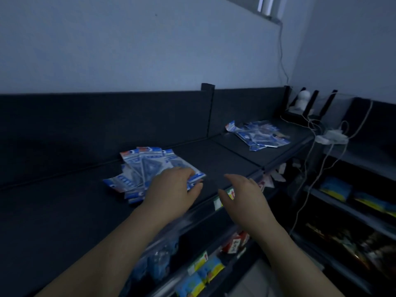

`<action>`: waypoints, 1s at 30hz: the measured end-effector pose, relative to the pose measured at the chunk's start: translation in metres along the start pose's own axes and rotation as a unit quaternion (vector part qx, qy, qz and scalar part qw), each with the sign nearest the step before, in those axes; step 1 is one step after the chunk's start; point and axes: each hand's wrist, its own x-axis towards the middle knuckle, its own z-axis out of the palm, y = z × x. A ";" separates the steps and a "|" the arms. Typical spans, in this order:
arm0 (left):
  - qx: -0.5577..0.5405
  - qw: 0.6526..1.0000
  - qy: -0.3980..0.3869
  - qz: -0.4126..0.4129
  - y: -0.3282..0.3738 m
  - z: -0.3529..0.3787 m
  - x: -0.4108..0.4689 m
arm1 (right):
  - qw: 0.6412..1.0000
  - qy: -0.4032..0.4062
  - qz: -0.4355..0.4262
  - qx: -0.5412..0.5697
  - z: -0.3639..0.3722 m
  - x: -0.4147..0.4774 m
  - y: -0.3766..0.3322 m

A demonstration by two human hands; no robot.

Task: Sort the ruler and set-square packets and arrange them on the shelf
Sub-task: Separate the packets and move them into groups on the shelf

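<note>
Packets (147,168) lay fanned on the shelf (225,159), heaped for sorting. The left hand (171,187) pinched their near edge, as far as the dimness showed; the right hand (242,194) hovered open beside, ready to help.

— What of the person's own body is in view?
— Two hands and two forearms; the left hand (171,187) and the right hand (242,196) are bare.
— And above the wrists?
— The left forearm (120,249) and the right forearm (289,254) are bare to the picture's lower edge; dim bluish light blurs finer detail.
</note>
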 end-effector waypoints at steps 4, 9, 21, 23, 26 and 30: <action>0.007 1.000 -0.010 0.024 0.011 0.026 0.057 | 1.000 0.015 0.018 0.011 0.001 0.042 0.041; 0.024 0.999 -0.012 0.043 0.014 0.051 0.133 | 0.998 0.042 0.036 0.005 0.001 0.105 0.083; -0.014 0.996 -0.071 0.051 0.035 0.125 0.287 | 0.992 0.042 0.120 -0.001 -0.004 0.228 0.186; -0.019 0.995 -0.083 0.043 0.038 0.142 0.306 | 0.991 0.029 0.130 0.000 0.000 0.247 0.206; -0.030 0.995 -0.092 0.024 0.043 0.166 0.335 | 0.990 0.013 0.141 0.004 0.006 0.281 0.239; -0.051 0.995 -0.088 -0.018 0.054 0.197 0.375 | 0.991 -0.003 0.131 0.012 0.013 0.326 0.285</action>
